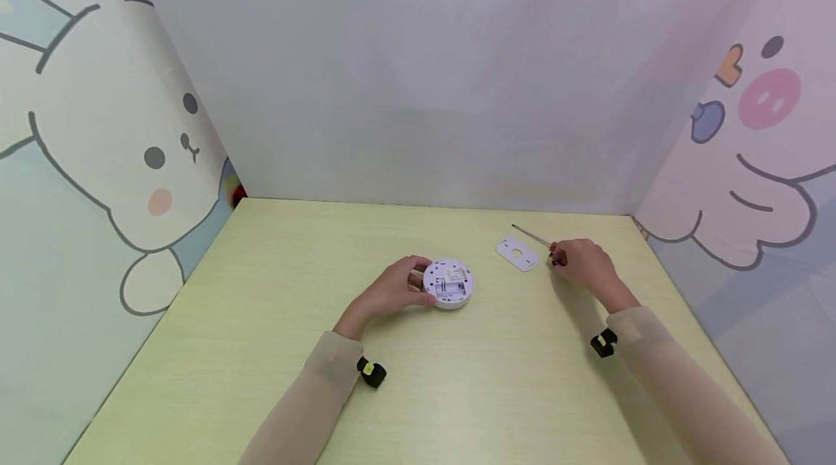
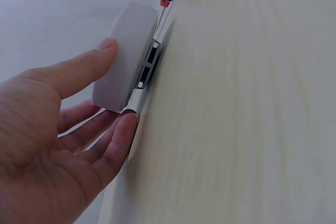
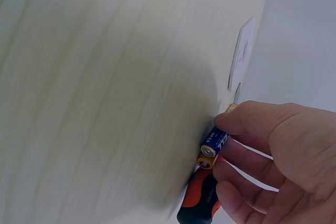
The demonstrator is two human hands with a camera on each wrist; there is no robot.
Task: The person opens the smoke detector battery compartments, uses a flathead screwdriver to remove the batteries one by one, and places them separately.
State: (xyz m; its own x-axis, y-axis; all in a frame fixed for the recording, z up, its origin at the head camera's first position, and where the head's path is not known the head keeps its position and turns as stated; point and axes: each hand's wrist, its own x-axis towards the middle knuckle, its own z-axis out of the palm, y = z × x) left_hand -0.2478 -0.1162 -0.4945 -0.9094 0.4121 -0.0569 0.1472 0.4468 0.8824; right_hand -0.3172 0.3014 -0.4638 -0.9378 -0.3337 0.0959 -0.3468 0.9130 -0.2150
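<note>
My left hand (image 1: 395, 286) grips the rim of a round white smoke alarm (image 1: 451, 284), thumb at the near side and fingers at the far side. Its back faces up, showing a battery compartment without a cover. Dark slots show along its table-facing side in the left wrist view. On the right, my right hand (image 1: 585, 266) pinches a blue-and-gold battery (image 3: 214, 139) between thumb and fingers. A second battery (image 3: 205, 162) lies against it, its far part hidden. Just beside them, a screwdriver (image 3: 195, 195) with an orange-and-black handle lies on the table.
A white mounting plate (image 1: 527, 261) with a round centre hole lies on the table left of the right hand. The pale wooden table (image 1: 261, 262) meets a plain cloth wall (image 1: 418, 88) at the back. Printed cartoon cloths hang along both sides.
</note>
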